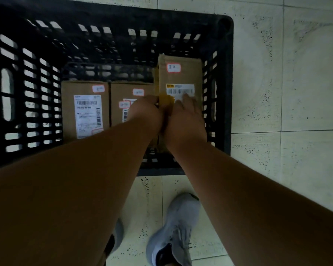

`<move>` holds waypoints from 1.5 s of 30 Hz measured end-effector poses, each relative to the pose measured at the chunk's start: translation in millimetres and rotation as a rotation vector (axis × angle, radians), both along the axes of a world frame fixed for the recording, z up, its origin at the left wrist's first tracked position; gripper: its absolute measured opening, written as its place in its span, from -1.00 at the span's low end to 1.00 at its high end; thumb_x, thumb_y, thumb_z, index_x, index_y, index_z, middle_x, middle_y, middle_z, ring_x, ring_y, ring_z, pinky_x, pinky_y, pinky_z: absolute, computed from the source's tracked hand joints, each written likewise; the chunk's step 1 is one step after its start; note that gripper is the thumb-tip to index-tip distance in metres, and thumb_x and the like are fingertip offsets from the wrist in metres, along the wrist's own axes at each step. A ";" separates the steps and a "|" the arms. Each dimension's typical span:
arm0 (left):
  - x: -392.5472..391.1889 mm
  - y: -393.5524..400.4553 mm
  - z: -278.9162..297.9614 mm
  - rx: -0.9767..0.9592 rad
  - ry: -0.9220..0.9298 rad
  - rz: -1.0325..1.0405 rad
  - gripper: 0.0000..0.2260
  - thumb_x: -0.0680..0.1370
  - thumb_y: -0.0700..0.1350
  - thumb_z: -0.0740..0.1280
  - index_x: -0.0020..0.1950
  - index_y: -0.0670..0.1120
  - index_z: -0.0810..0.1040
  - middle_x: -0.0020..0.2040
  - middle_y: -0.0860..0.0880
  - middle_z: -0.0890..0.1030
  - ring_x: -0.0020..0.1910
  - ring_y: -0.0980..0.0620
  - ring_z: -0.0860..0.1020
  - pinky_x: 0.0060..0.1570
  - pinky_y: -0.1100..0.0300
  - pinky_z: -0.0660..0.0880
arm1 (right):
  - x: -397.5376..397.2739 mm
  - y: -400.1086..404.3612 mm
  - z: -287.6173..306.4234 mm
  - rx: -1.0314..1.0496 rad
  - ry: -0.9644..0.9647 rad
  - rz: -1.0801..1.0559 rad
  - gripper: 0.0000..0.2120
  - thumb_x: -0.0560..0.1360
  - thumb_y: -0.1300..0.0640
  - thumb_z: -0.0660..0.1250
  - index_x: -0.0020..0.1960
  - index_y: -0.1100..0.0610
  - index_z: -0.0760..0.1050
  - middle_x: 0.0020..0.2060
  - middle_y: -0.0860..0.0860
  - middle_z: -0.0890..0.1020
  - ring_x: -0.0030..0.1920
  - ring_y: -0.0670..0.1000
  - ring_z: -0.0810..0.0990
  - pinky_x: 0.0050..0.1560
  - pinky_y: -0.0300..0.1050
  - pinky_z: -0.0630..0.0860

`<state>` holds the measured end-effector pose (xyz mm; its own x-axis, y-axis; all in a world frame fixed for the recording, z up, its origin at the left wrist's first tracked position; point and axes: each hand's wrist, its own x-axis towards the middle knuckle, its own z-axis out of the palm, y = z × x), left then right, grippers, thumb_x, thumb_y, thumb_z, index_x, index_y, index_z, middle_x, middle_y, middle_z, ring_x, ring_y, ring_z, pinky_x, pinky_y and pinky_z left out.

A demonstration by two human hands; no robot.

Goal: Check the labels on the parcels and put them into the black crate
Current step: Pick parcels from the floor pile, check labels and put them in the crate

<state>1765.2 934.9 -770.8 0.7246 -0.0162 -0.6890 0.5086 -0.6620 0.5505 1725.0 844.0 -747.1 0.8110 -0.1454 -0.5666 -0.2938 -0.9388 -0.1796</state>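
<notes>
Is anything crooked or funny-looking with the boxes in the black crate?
Nothing is spilled or torn. Only the brown cardboard parcel by the black plastic crate's right wall sits higher than the two flat brown parcels beside it; the left hand and right hand are on it.

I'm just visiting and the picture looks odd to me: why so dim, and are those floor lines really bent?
Head view: the light is low, so the forearms look dark; the black crate walls lose detail; the floor tile seams bow from the wide-angle lens; the small print on the parcel label is soft; the shoe is slightly blurred.
</notes>
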 end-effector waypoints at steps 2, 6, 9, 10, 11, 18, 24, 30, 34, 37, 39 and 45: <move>4.2 -2.7 0.9 -0.029 -0.020 -0.023 -0.72 0.63 0.11 0.23 0.21 0.01 0.59 0.01 -0.02 0.64 -0.12 0.02 0.59 -0.13 0.15 0.54 | 6.2 -1.1 -2.6 0.009 -0.034 0.005 -0.41 0.60 0.09 0.27 0.57 0.13 0.18 0.60 0.11 0.09 0.60 0.15 0.00 0.59 0.08 0.03; 1.8 0.9 0.0 -0.075 -0.043 -0.018 -0.76 0.63 0.01 0.26 0.23 0.00 0.60 0.02 0.02 0.62 -0.13 0.10 0.57 -0.15 0.23 0.52 | 7.1 -4.6 -2.8 0.021 -0.114 0.043 -0.52 0.57 0.08 0.30 0.47 0.09 0.35 0.55 0.09 0.22 0.56 0.14 0.12 0.53 0.14 0.18; 1.5 10.8 -2.7 -0.076 -0.041 0.029 -0.80 0.61 -0.03 0.28 0.16 0.00 0.64 0.00 -0.02 0.66 -0.09 0.02 0.62 -0.08 0.13 0.59 | 0.5 -3.6 2.5 0.027 -0.189 0.071 -0.58 0.57 0.03 0.30 0.41 0.04 0.44 0.54 0.08 0.25 0.56 0.15 0.12 0.51 0.22 0.15; 2.4 16.2 -3.0 -0.073 -0.015 0.059 -0.81 0.61 -0.05 0.29 0.15 0.00 0.64 0.00 -0.04 0.67 -0.07 -0.01 0.63 -0.03 0.08 0.61 | -2.8 -2.0 4.2 0.031 -0.210 0.073 -0.60 0.56 0.00 0.30 0.39 0.04 0.46 0.55 0.08 0.24 0.57 0.16 0.10 0.52 0.22 0.11; 3.3 21.0 -4.7 -0.072 0.009 0.088 -0.81 0.60 -0.06 0.30 0.15 0.00 0.65 0.01 -0.05 0.67 -0.05 -0.03 0.63 0.01 0.05 0.61 | -6.0 -1.4 5.1 0.024 -0.223 0.071 -0.60 0.56 -0.02 0.30 0.38 0.04 0.47 0.57 0.10 0.21 0.58 0.17 0.07 0.52 0.21 0.07; 8.9 17.7 -11.8 -0.005 0.106 -0.095 -0.74 0.56 -0.20 0.33 0.24 -0.05 0.58 0.12 -0.12 0.63 0.05 -0.11 0.62 0.10 -0.03 0.59 | -8.0 0.0 -10.3 0.029 -0.040 0.047 -0.56 0.61 -0.02 0.26 0.46 0.03 0.36 0.57 0.14 0.17 0.58 0.19 0.07 0.53 0.18 0.15; 21.1 14.5 -6.1 0.123 0.153 -0.291 -0.65 0.57 -0.21 0.33 0.36 -0.11 0.49 0.21 -0.16 0.58 0.15 -0.13 0.58 0.20 -0.03 0.53 | 14.8 3.7 -6.8 -0.077 0.052 0.093 -0.57 0.57 0.06 0.29 0.42 0.04 0.37 0.46 0.16 0.26 0.46 0.25 0.22 0.45 0.17 0.30; 4.6 27.7 31.7 0.063 0.151 -0.382 -0.64 0.62 -0.20 0.24 0.42 -0.11 0.39 0.30 -0.15 0.54 0.21 -0.12 0.54 0.23 0.04 0.49 | 38.5 11.6 27.0 -0.030 0.184 0.054 -0.49 0.55 0.11 0.33 0.45 0.12 0.29 0.40 0.23 0.32 0.35 0.25 0.39 0.31 0.15 0.44; -2.6 31.4 124.1 0.045 -0.032 -0.251 -0.60 0.62 -0.23 0.23 0.46 -0.05 0.36 0.32 -0.10 0.54 0.22 -0.08 0.54 0.12 0.12 0.49 | 41.0 23.0 107.9 -0.003 -0.011 -0.093 -0.53 0.58 0.09 0.30 0.46 0.10 0.30 0.39 0.19 0.35 0.35 0.20 0.38 0.30 0.14 0.43; -1.3 36.6 221.6 0.064 -0.199 -0.196 -0.56 0.60 -0.27 0.20 0.46 0.01 0.37 0.33 -0.04 0.54 0.21 -0.04 0.55 0.01 0.17 0.45 | 42.1 28.5 199.4 0.068 -0.196 -0.143 -0.56 0.58 0.15 0.25 0.44 0.09 0.34 0.38 0.15 0.38 0.36 0.18 0.38 0.31 0.15 0.40; -2.4 40.5 297.1 0.073 -0.283 -0.189 -0.56 0.59 -0.31 0.15 0.44 0.01 0.41 0.33 -0.05 0.53 0.20 -0.04 0.55 -0.02 0.19 0.40 | 40.0 27.5 269.6 0.042 -0.273 -0.138 -0.55 0.57 0.13 0.27 0.45 0.07 0.34 0.37 0.10 0.41 0.35 0.14 0.39 0.31 0.13 0.37; -16.3 39.3 511.5 -0.003 -0.459 -0.232 -0.62 0.61 -0.27 0.14 0.39 -0.03 0.43 0.27 -0.08 0.52 0.17 -0.06 0.53 0.17 0.00 0.49 | 8.7 10.5 479.3 0.010 -0.486 -0.049 -0.56 0.54 0.13 0.30 0.42 0.06 0.40 0.35 0.07 0.46 0.33 0.13 0.43 0.37 0.19 0.31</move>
